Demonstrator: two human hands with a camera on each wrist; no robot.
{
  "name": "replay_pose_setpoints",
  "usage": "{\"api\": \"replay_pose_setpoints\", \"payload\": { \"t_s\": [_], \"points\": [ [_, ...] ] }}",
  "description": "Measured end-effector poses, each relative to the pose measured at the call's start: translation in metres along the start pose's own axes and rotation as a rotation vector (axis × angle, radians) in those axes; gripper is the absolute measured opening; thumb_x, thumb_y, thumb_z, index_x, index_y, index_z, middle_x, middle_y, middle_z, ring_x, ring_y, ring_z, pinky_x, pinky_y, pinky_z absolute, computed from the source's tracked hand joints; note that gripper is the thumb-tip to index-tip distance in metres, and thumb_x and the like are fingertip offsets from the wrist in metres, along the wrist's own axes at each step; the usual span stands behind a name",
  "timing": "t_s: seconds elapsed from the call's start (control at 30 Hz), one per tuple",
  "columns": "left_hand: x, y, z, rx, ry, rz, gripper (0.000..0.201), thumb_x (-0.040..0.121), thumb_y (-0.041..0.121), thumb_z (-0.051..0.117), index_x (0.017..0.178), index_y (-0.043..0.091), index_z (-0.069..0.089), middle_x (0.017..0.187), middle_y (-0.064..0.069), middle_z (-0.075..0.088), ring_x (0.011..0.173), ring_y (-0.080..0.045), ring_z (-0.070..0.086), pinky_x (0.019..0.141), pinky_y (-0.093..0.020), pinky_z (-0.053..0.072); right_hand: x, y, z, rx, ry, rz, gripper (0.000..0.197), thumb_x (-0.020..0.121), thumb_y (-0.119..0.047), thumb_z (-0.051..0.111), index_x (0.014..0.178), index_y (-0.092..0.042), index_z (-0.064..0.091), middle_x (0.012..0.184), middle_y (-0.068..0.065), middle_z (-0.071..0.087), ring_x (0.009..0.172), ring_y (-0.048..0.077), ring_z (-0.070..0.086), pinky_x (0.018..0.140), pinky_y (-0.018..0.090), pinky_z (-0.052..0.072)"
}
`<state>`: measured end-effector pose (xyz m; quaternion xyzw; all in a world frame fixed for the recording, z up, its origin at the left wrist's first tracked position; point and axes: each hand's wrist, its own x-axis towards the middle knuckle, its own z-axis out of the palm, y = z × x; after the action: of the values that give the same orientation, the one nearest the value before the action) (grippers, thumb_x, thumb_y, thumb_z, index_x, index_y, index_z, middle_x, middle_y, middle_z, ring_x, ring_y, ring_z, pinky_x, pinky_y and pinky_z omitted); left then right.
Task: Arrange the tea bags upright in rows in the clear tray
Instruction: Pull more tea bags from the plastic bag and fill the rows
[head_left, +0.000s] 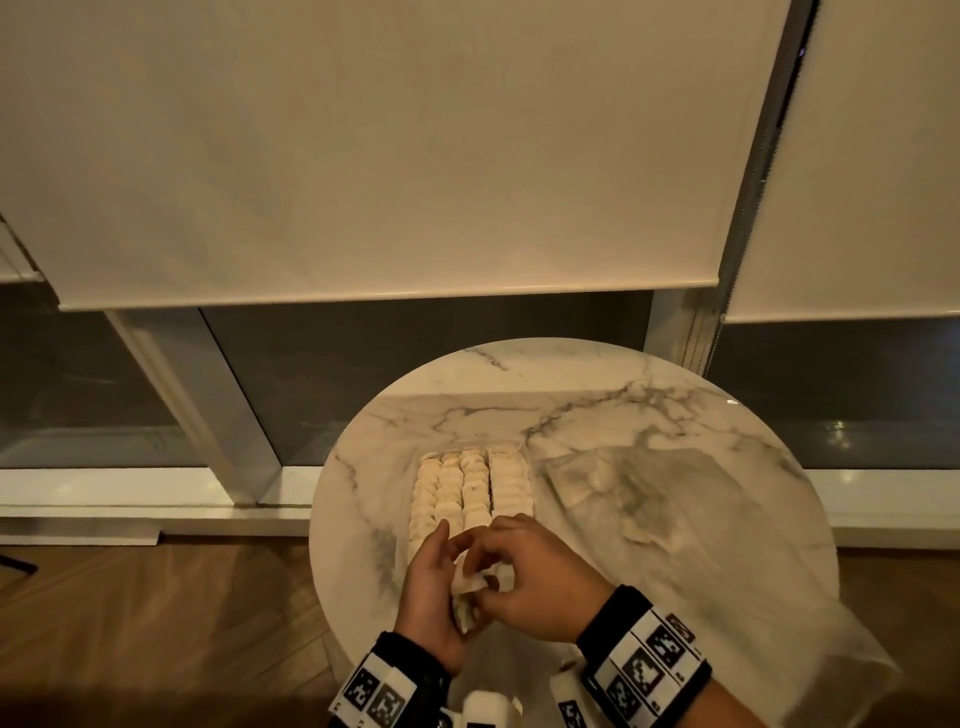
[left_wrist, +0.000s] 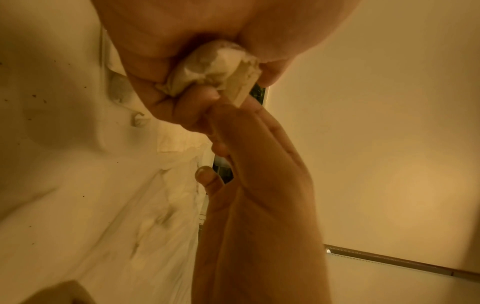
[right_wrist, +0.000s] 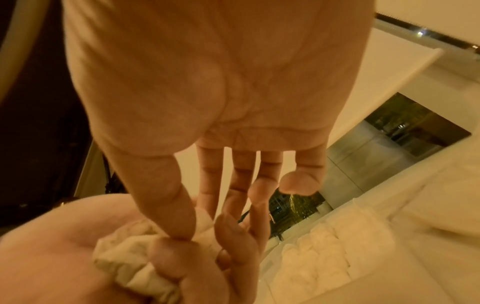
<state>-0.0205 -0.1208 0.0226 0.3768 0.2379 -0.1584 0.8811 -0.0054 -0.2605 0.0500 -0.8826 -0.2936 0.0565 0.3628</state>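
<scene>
The left hand (head_left: 434, 587), palm turned inward with its fingers extended, cradles a small bunch of crumpled white paper tea bags (head_left: 470, 584) against the palm; the thumb lies close over the bunch. The right hand (head_left: 535, 577) meets it from the other side, and its thumb and forefinger pinch one tea bag of the same bunch while the remaining fingers (right_wrist: 262, 189) stay loosely extended. In the left wrist view the bunch (left_wrist: 221, 65) sits wedged between the two palms, with a flat folded edge protruding toward the fingertips. In the right wrist view the same bunch (right_wrist: 130, 257) lies in the left palm (right_wrist: 52, 257) beneath the pinching thumb. Both hands hover over the near edge of the round white marble counter (head_left: 675, 467) with grey veining. Just beyond the hands stands the clear rectangular plastic tray (head_left: 525, 457), its long side running away from the person; four rows of pale tea bags (head_left: 470, 488) stand upright and closely packed inside it, the near end hidden by the hands. Each wrist carries a black band with black-and-white square markers (head_left: 644, 670). Beyond the counter hang cream roller blinds (head_left: 363, 156) above dark window glass (head_left: 415, 374), and brown herringbone wood flooring (head_left: 156, 623) lies to the left.
</scene>
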Motion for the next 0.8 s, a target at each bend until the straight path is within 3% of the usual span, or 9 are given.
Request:
{"api": "replay_pose_setpoints", "payload": {
  "t_s": [0.1,0.2,0.3,0.43,0.53,0.6,0.7,0.8],
  "points": [
    [-0.003,0.001,0.001,0.077,0.031,0.01,0.051,0.096,0.052,0.046,0.117,0.01,0.064,0.089,-0.013,0.07,0.054,-0.018,0.053,0.045,-0.022,0.034,0.0,0.0,-0.004,0.009,0.043,0.001,0.012,0.078,-0.033,0.064,0.086,-0.029,0.072,0.092,-0.014,0.063,0.093,0.001,0.055,0.086,0.026,0.049],
    [-0.005,0.0,0.003,0.122,0.038,0.024,0.044,0.096,0.046,0.048,0.112,0.01,0.066,0.088,-0.011,0.069,0.059,-0.017,0.049,0.039,-0.019,0.028,0.0,0.002,-0.01,0.125,0.127,0.048,0.007,0.079,-0.028,0.067,0.078,-0.026,0.073,0.079,-0.012,0.066,0.082,0.004,0.061,0.073,0.018,0.049],
    [-0.004,-0.003,0.002,0.143,0.033,0.019,0.033,0.092,0.038,0.055,0.106,0.011,0.068,0.081,-0.008,0.065,0.058,-0.016,0.045,0.039,-0.019,0.028,0.001,0.005,-0.017,0.247,0.165,0.116,0.006,0.08,-0.03,0.07,0.077,-0.026,0.073,0.077,-0.011,0.07,0.08,0.004,0.065,0.066,0.016,0.047],
    [-0.007,-0.004,0.002,0.104,0.026,-0.004,0.029,0.091,0.034,0.059,0.106,0.01,0.065,0.086,-0.012,0.066,0.054,-0.016,0.045,0.037,-0.018,0.028,0.001,0.008,-0.024,0.349,0.114,0.125,0.002,0.084,-0.022,0.072,0.083,-0.024,0.073,0.084,-0.009,0.073,0.082,0.005,0.067,0.068,0.016,0.048],
    [-0.008,-0.003,0.002,0.04,0.016,-0.023,0.031,0.092,0.039,0.056,0.105,0.012,0.062,0.087,-0.014,0.066,0.052,-0.016,0.048,0.037,-0.017,0.026,0.001,0.012,-0.023,0.296,-0.053,0.114,0.023,0.077,-0.028,0.078,0.099,-0.034,0.074,0.1,-0.014,0.069,0.091,0.006,0.062,0.077,0.019,0.05],
    [-0.01,-0.002,0.004,0.021,0.002,-0.047,0.038,0.096,0.046,0.05,0.111,0.013,0.06,0.089,-0.015,0.068,0.049,-0.016,0.05,0.038,-0.017,0.027,0.005,0.012,-0.017,0.23,-0.082,0.11,0.031,0.075,-0.029,0.078,0.105,-0.036,0.074,0.103,-0.012,0.063,0.091,0.008,0.061,0.084,0.024,0.054],
    [-0.012,-0.004,0.006,0.035,0.008,-0.047,0.045,0.097,0.052,0.046,0.11,0.011,0.062,0.072,-0.008,0.066,0.044,-0.014,0.048,0.039,-0.017,0.028,0.011,0.015,-0.005,0.235,-0.118,0.055,0.024,0.075,-0.032,0.075,0.099,-0.037,0.075,0.104,-0.006,0.058,0.092,0.01,0.064,0.083,0.033,0.058],
    [-0.012,-0.005,0.007,0.033,-0.014,-0.026,0.053,0.099,0.053,0.04,0.117,0.008,0.062,0.079,-0.012,0.067,0.053,-0.019,0.055,0.044,-0.022,0.033,0.014,0.02,-0.001,0.259,-0.081,0.078,0.012,0.076,-0.036,0.073,0.085,-0.029,0.073,0.101,-0.008,0.06,0.096,0.012,0.064,0.083,0.039,0.058]
  ]
}}
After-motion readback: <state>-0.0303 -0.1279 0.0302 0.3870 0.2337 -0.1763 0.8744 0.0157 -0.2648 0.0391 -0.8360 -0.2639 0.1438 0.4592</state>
